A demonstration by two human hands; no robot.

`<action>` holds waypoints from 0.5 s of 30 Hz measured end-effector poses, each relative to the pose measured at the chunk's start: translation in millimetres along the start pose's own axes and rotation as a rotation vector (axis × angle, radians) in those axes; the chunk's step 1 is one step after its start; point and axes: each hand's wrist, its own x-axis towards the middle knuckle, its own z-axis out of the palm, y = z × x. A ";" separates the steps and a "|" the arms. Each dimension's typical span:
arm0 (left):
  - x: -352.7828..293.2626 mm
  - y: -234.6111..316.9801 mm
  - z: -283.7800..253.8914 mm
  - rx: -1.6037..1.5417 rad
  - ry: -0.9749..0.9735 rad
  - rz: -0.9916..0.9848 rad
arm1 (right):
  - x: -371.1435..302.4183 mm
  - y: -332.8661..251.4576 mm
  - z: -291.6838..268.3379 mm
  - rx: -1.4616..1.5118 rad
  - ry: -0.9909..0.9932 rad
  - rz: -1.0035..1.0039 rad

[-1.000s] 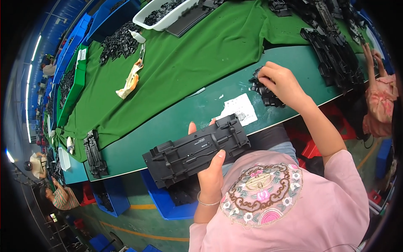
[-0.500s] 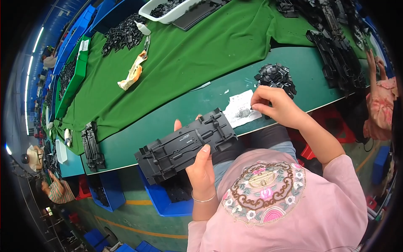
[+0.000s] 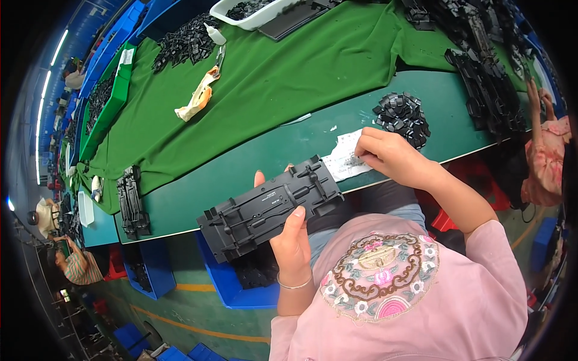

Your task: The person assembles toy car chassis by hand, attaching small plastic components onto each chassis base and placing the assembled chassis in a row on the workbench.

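Observation:
My left hand [image 3: 293, 243] grips a long black plastic chassis-like part [image 3: 256, 216] near its right end, thumb on top and fingertips showing at the far edge. The part is held tilted over the table's front edge, with its ribbed side up. My right hand [image 3: 394, 159] is over a white sheet of paper [image 3: 340, 157] on the table. Its thumb and fingers are pinched together above some tiny pieces on the sheet; whatever is between the fingertips is too small to tell. Just beyond that hand lies a heap of small black plastic pieces [image 3: 402, 117].
Green cloth [image 3: 259, 84] covers the far table. On it lie a tool with a wrapped handle [image 3: 201, 96], a white bottle [image 3: 215, 33] and loose black pieces [image 3: 186, 47]. Long black parts [image 3: 481, 90] are stacked right, near a co-worker's hands [image 3: 540, 99]. A blue bin [image 3: 226, 289] stands below.
My right hand has shifted slightly left and down over the paper, fingers still pinched. The black part stays in my left hand, and the whole view has turned a little.

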 end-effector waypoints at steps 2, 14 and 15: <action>-0.2 -0.4 -1.2 0.004 -0.001 0.011 | 1.5 -2.3 -0.1 0.006 0.026 0.001; -1.1 -2.0 -0.2 0.025 0.012 -0.056 | -1.5 -1.1 -10.6 -0.006 -0.063 0.029; -1.1 -1.6 -0.1 0.023 0.011 -0.051 | -2.9 0.7 -13.4 0.018 -0.003 0.035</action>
